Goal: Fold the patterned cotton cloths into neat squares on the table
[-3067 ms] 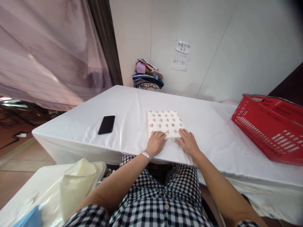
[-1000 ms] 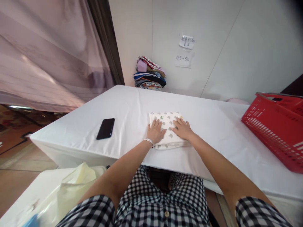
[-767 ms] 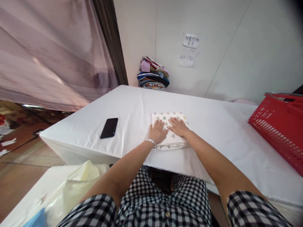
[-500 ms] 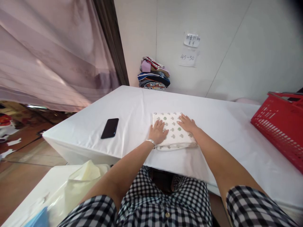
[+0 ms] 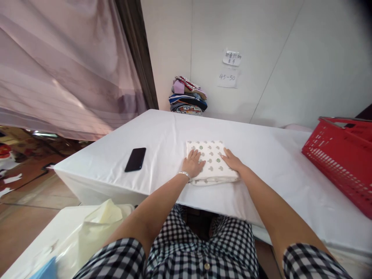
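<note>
Lying partly beneath the left hand point(image 5: 193, 162) is folded cloth point(image 5: 212, 159).

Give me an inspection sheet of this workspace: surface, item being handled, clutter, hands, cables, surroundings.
Surface: table under a white covering, with some creases.
Item handled: folded white cloth with a mushroom-like print, near the table's front edge.
Clutter: dark phone left of the cloth; red basket at right; stack of fabrics at the far edge, by the wall.
Hands: left hand spread on the cloth's left side; right hand at its right edge.
Cables: thin dark line on the floor, far left; cannot tell whether it is a cable.
Surroundings: pinkish curtain at left; two handwritten papers on the wall; pale bag at lower left.
</note>
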Demonstrator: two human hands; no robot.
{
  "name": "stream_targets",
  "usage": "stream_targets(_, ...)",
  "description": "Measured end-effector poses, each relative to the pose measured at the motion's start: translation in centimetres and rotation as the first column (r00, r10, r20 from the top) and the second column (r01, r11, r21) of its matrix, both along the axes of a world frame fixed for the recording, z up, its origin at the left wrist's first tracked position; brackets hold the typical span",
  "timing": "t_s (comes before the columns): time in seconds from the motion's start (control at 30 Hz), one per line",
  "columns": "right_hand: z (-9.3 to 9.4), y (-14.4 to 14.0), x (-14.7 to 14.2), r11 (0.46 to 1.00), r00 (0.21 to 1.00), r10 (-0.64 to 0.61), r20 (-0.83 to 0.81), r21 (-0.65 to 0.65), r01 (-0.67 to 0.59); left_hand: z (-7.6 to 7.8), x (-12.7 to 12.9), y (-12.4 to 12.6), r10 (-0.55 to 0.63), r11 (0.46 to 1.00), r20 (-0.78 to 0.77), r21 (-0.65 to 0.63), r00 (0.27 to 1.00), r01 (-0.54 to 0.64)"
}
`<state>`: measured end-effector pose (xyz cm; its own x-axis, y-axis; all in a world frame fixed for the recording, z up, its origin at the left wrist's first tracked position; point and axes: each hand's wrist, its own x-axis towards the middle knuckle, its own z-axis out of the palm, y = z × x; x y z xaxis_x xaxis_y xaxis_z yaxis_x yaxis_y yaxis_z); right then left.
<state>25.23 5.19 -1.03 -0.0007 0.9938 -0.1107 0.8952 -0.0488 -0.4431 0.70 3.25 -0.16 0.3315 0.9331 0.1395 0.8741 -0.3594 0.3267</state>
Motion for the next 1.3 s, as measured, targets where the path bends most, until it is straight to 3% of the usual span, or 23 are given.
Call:
stream_targets(0.2, 0.5, -2.7, 0.3, 0.999, 0.998, -0.04, -0.047, -0.02, 0.039, -0.6, -0.1, 0.5, -0.005, 1.0, 0.01, 0.018, 1.0, 0.005)
stream_targets(0.37, 0.7, -4.7, 0.5, 0.999, 0.997, -0.048, -0.057, -0.012, 0.047, -0.1, -0.1, 0.2, -0.002, 1.0, 0.004, -0.003, 1.0, 0.002)
stream_targets(0.6, 0.5, -7.8, 1.1, 0.998, 0.996, -0.038, -0.081, 0.043, 0.041, -0.3, -1.3, -1.7, -0.025, 1.0, 0.098, -0.011, 0.995, 0.027)
stream_targets(0.7, 1.0, -8.4, 0.6, 0.992, 0.999, -0.036, -0.015, 0.121, 0.037, -0.8, -2.1, -3.0, -0.047, 0.999, 0.086, 0.013, 0.995, 0.046)
stream_targets(0.8, 1.7, -8.7, -1.1, 0.972, 0.989, 0.076, 0.128, 0.214, -0.102, -0.9, -2.5, -4.5, -0.056, 0.997, 0.05, 0.054, 0.997, 0.053)
stream_targets(0.93, 1.8, -9.4, -3.4, 0.92, 0.917, 0.305, 0.256, 0.17, -0.353, -0.8, -2.1, -6.5, -0.131, 0.972, -0.002, 0.195, 0.991, 0.129)
stream_targets(1.3, 1.1, -11.0, -2.9, 0.883, 0.882, 0.322, 0.344, 0.228, -0.411, -1.5, -2.1, -7.7, -0.265, 0.916, -0.021, 0.307, 0.964, 0.258)
